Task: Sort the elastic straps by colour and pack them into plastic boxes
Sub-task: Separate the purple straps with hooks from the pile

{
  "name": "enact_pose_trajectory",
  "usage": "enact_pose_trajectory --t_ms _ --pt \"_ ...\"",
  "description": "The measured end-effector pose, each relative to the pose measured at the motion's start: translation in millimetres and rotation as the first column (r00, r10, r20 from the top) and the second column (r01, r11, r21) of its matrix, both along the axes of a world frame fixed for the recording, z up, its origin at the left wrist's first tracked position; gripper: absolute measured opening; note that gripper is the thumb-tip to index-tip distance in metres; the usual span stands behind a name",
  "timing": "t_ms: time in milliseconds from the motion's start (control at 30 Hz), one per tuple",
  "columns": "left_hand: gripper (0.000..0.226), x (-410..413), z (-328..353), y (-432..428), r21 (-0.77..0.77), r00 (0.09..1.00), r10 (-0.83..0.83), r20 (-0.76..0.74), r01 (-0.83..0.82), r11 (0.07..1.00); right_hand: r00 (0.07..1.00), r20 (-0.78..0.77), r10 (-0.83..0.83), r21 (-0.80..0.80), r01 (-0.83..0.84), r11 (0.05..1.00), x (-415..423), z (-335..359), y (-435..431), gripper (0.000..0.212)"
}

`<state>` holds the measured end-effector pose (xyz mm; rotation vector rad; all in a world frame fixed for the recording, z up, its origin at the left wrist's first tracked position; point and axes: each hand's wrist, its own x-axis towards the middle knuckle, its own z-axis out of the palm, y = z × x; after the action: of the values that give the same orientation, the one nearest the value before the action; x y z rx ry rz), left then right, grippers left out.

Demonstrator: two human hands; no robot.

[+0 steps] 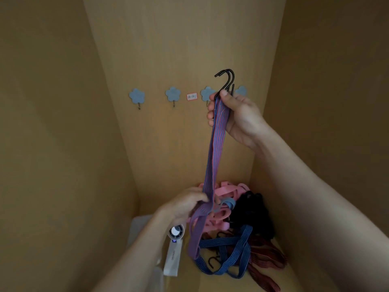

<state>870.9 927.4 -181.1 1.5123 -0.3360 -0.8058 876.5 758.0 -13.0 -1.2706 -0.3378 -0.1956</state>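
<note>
Pile of pink, black, blue and red straps: low, right of centre.
Striped strap: lifted clear of pile, doubled, long axis near vertical, taut between hands.
Right hand: high, clenched round top end just under hooks.
Left hand: low, nearer pile, pinching lower run; tail hangs loose below.
Judged next: fold from left hand.
</note>
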Motion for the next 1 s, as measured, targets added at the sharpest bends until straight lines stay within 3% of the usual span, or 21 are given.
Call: enact_pose_trajectory --t_ms 67,133,200,267,400,467,533,633,733,867,933,1000 --pt "0.023 10 -9 -1 0.181 0.998 0.015 -0.066 -0.003 0.983 1.0 0.008 0.007 0.04 -0.007 0.999 -1 -1 -3 0.027" --pt "0.032 10 -26 11 0.32 0.987 -0.07 -0.142 0.112 0.941 1.0 0.013 0.013 0.122 -0.015 0.992 -2 2 -7 0.029" --pt "0.01 11 -38 21 0.433 0.998 -0.003 0.058 -0.022 0.901 0.999 0.035 0.013 0.213 -0.02 0.977 -2 11 -18 0.031" --pt "0.017 13 -51 26 0.487 0.982 0.142 0.125 -0.186 0.853 0.999 0.051 0.005 0.279 -0.019 0.96 -1 22 -32 0.032" --pt "0.015 -3 -74 46 0.255 0.985 0.158 -0.062 -0.138 0.957 0.997 0.031 -0.068 0.295 0.056 0.954 2 23 -53 0.032" --pt "0.005 -5 -73 43 0.148 0.962 0.253 -0.1 -0.237 0.96 0.995 0.018 -0.101 0.317 0.09 0.944 5 18 -60 0.033" --pt "0.017 -9 -70 43 -0.001 0.92 0.315 -0.234 -0.324 0.946 0.987 0.0 -0.161 0.339 0.151 0.928 8 11 -67 0.034" --pt "0.022 -19 -61 46 -0.19 0.884 0.23 -0.408 -0.329 0.925 0.967 -0.075 -0.242 0.267 0.254 0.93 11 -5 -77 0.033" --pt "0.018 -20 -63 52 -0.241 0.839 0.198 -0.507 -0.358 0.902 0.966 -0.137 -0.217 0.225 0.244 0.944 11 -23 -84 0.031" --pt "0.033 -14 -68 62 -0.279 0.792 0.231 -0.566 -0.447 0.85 0.97 -0.198 -0.142 0.317 0.2 0.927 4 -37 -101 0.025" --pt "0.031 -10 -60 71 -0.311 0.782 0.275 -0.56 -0.506 0.805 0.964 -0.22 -0.153 0.343 0.223 0.912 0 -54 -112 0.021" --pt "0.039 -2 -38 77 -0.385 0.808 0.293 -0.511 -0.521 0.762 0.938 -0.299 -0.175 0.352 0.279 0.894 -10 -82 -118 0.003"
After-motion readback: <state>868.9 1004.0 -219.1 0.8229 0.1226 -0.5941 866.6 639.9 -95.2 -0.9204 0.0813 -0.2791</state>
